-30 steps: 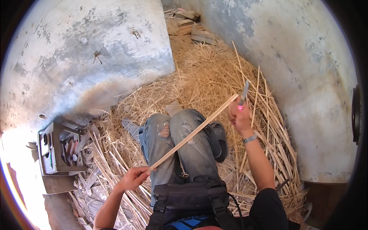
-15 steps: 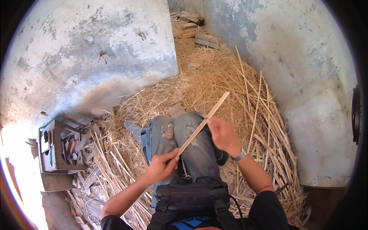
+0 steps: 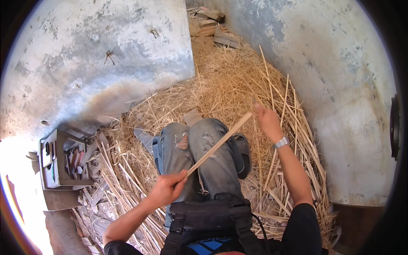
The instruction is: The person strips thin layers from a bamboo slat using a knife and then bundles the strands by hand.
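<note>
A long, pale, flat bamboo or wood strip (image 3: 221,142) slants up to the right above my knees. My left hand (image 3: 166,189) is closed on its lower end, thumb and fingers pinching it. Just past the strip's far end is my right hand (image 3: 268,123), apart from it or barely clear, fingers curled closed. A small greyish tip (image 3: 253,101) shows by those fingers; I cannot make out what it belongs to. Under the strip are my legs in torn jeans (image 3: 212,159).
Straw-like shavings (image 3: 225,80) cover the floor. Long strips (image 3: 293,131) lie along the right wall (image 3: 340,85), more strips (image 3: 123,178) on the left. A small wooden cabinet (image 3: 57,159) holding small items stands far left. Blocks (image 3: 225,38) lie at the back.
My right hand has moved up and right, from beside the strip to beyond its far end. My left hand has shifted slightly left and down with the strip.
</note>
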